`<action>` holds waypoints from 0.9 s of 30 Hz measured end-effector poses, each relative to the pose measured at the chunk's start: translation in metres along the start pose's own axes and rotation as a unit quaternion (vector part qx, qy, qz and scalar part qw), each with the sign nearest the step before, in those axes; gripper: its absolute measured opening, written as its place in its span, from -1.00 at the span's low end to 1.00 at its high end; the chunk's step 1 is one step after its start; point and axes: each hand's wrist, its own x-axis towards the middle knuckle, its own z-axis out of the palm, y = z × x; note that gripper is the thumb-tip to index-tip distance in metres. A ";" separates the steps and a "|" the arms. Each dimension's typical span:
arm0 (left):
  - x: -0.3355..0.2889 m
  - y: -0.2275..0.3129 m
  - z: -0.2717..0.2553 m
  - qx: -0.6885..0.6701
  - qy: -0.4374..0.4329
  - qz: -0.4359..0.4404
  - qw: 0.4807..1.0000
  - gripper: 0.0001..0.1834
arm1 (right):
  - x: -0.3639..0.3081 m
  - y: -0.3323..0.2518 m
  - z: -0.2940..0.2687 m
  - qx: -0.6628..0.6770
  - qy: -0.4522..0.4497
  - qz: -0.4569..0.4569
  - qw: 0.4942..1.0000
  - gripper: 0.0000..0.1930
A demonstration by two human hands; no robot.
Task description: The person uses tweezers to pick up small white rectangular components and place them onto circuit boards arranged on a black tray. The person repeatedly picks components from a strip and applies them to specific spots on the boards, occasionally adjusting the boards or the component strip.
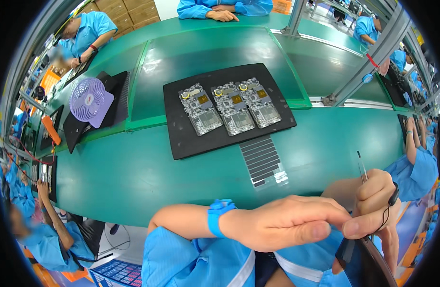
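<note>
My left hand (287,222), with a blue band (221,218) at its wrist, reaches right with fingers stretched out. Its fingertips meet my right hand (375,205) and are partly hidden there. My right hand is closed around a thin, pointed metal tool (362,166), tip up. A black cord (386,215) loops beside its fingers. Below them is a dark, glossy phone-like device (365,265), with fingers of my right hand behind it. Ahead, a black mat (200,148) bears three populated circuit boards (200,110), each with a yellow ring near the top.
Just before the mat lies a clear sheet of dark strips (262,160) on the green table (119,177). A purple fan (91,103) stands at left. A metal post (358,76) rises at right. Co-workers in blue (88,31) sit around.
</note>
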 end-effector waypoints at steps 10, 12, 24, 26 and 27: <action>-0.019 -0.010 0.010 -0.317 -0.095 -0.036 0.943 -0.51 | 0.004 -0.032 0.021 0.001 -0.094 0.144 0.985 -0.39; -0.021 -0.015 0.010 -0.311 -0.094 -0.032 0.945 -0.53 | 0.004 -0.039 0.023 0.015 -0.107 0.207 0.972 -0.38; -0.028 -0.041 0.029 -0.285 -0.062 -0.062 0.954 -0.46 | -0.070 0.007 -0.015 -0.266 -0.280 -0.089 0.918 -0.77; -0.033 -0.044 0.036 -0.297 -0.068 -0.087 0.948 -0.44 | -0.079 0.007 -0.016 -0.250 -0.303 -0.009 0.919 -0.79; -0.028 -0.039 0.032 -0.389 -0.119 -0.131 0.904 -0.42 | -0.082 0.007 -0.017 -0.235 -0.305 0.029 0.923 -0.79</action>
